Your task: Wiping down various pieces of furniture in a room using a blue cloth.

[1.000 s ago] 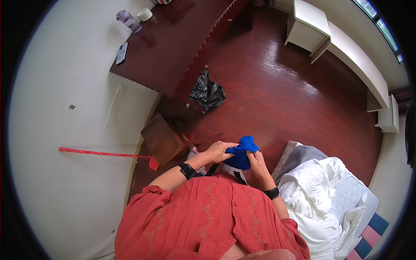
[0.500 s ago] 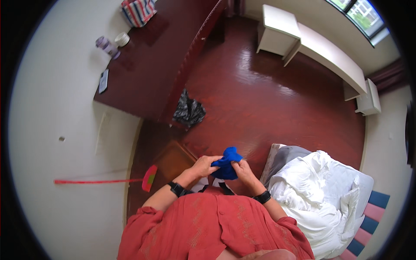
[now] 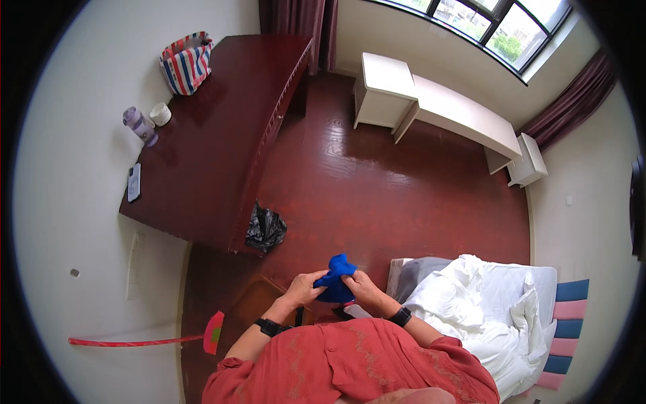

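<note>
While a red broom (image 3: 138,341) lies on the floor at the far left, below the dark wooden desk (image 3: 215,141) and the black bag (image 3: 264,229) beside it, the left hand (image 3: 303,287) pinches the near left edge of a bright blue cloth (image 3: 335,277). That cloth sits bunched in front of the person's chest, above the red floor, held between both hands. Closed on its right side is the right hand (image 3: 364,286), with the white bedding (image 3: 484,306) just to its right.

One blue cloth (image 3: 336,277), two hands.
</note>
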Available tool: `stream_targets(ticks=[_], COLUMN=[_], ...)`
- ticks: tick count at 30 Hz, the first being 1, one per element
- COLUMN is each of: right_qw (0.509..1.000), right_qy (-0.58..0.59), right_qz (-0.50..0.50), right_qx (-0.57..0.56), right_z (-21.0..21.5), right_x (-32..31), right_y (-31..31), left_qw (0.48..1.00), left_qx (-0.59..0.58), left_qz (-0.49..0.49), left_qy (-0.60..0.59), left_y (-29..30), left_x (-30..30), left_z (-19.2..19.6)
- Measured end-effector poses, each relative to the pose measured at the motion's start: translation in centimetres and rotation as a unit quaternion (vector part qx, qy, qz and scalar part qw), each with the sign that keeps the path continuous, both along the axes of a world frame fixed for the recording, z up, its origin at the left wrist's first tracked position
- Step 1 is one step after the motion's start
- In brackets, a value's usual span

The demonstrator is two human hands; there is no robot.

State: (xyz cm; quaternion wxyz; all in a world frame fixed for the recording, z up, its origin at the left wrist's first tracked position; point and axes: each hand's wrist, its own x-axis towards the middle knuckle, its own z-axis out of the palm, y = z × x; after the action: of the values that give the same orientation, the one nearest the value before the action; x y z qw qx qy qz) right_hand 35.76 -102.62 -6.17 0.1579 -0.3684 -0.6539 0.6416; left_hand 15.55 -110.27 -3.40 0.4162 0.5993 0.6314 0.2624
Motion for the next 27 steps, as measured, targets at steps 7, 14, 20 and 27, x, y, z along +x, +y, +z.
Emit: stream_targets(ticks=[7, 14, 20, 27], right_qw=[0.994, 0.988, 0.987, 0.983], right_qy=[0.077, 0.12, 0.133, 0.146], right_qz=[0.057, 0.073, 0.07, 0.078], right_qx=[0.053, 0.072, 0.057, 0.076], right_z=[-1.4, 0.2, 0.5, 2.1], right_x=[6.5, 20.1, 26.7, 29.0], right_y=[9.8, 25.7, 33.1, 38.1], left_qw=[1.0, 0.999, 0.996, 0.997], left_qx=[0.009, 0.009, 0.014, 0.008], left_qz=[0.021, 0.026, 0.007, 0.016], left_qy=[0.021, 0.025, 0.082, 0.073], left_y=[8.6, 22.3, 30.8, 35.6], left_x=[6.7, 21.2, 27.5, 29.9], left_z=[0.6, 0.7, 3.2, 4.7])
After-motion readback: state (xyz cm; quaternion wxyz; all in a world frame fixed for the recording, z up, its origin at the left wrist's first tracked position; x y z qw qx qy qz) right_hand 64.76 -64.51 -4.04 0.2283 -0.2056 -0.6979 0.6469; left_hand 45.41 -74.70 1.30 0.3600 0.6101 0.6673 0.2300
